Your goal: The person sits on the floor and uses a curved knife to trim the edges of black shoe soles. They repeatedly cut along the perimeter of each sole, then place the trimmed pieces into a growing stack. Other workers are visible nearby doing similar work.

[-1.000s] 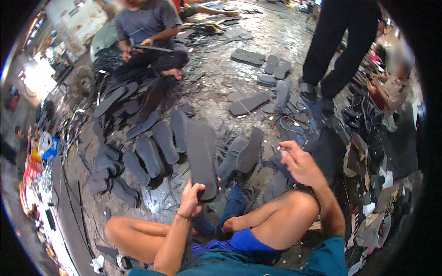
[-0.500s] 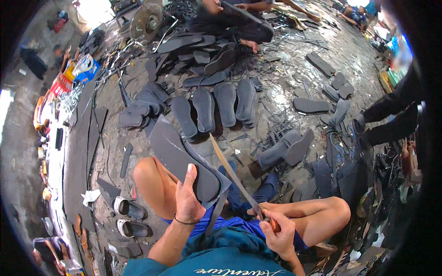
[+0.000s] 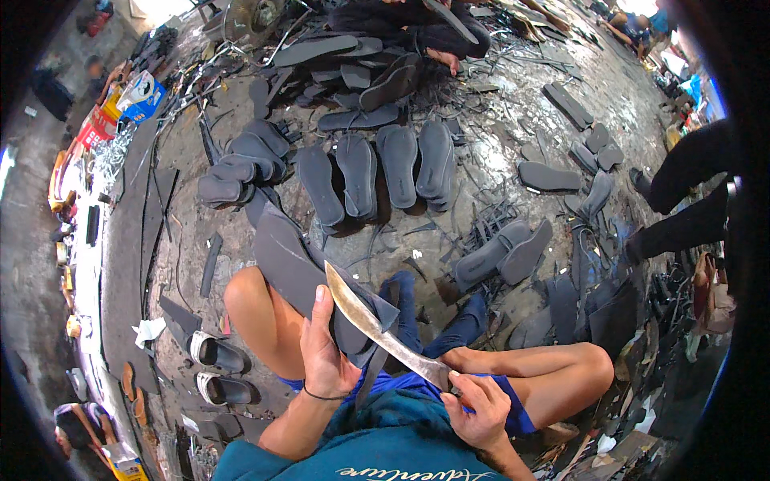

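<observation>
My left hand [image 3: 327, 353] is closed round the near end of a dark grey sandal sole [image 3: 281, 260], thumb along its top face. Thin sheet material juts out past the sole's right edge, with a loose corner flap [image 3: 385, 313] beside the blade. In my right hand [image 3: 479, 407] is the handle of a long curved knife [image 3: 377, 330]. Its blade slants up and left over the sole's near part, the tip close to my left thumb. Whether the edge touches the sole I cannot tell. Both hands are above my crossed legs.
Ahead, several finished-looking soles [image 3: 357, 176] lie in a row, with a heap of soles [image 3: 353, 72] behind. Cut scraps [image 3: 485, 220] litter the floor. A pair of slides [image 3: 220, 353] sits left of my knee. Another person's leg [image 3: 682, 228] is at right; someone sits beyond the heap.
My right hand has turned the knife leftward, from beside the sole to across its near part. The sheet's loose corner now shows at the blade. My left hand keeps its hold.
</observation>
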Available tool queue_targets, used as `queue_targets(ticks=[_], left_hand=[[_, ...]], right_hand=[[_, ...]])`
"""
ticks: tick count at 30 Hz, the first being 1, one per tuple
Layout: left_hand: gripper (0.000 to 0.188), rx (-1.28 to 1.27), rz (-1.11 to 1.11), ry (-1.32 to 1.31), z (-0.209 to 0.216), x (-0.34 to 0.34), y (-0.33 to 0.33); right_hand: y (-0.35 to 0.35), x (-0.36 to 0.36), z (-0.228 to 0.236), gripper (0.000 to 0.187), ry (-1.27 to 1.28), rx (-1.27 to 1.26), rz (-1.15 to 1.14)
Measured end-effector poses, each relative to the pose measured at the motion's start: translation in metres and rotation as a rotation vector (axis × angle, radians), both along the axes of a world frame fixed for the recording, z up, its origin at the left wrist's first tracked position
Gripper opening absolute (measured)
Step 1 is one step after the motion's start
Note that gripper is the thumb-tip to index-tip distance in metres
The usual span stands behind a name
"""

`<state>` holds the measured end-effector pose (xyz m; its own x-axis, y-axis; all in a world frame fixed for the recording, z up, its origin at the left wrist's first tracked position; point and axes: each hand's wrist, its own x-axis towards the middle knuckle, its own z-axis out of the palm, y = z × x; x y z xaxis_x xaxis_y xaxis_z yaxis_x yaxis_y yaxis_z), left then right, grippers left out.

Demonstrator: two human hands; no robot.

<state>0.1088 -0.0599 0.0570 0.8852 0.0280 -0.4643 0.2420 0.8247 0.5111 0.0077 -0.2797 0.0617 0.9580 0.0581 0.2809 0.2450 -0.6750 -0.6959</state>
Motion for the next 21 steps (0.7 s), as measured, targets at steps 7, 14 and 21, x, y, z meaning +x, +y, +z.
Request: queue_targets(ticks=[7,14,21], left_hand=[[0.032,0.137,0.051,0.013,-0.013,-0.029,0.009],[0.029,0.447,0.041,0.151,-0.015,-0.046,0.008],[0.037,0.451,0.018,0.128,-0.02,-0.054,0.029]], right_hand=[[0.005,0.021,0.036,0.026,0.363,0.15,0.126],[0.026,0.037,0.025,0.024,0.438,0.188,0.211],[0.023,0.031,0.029,0.026,0.48,0.24,0.244]])
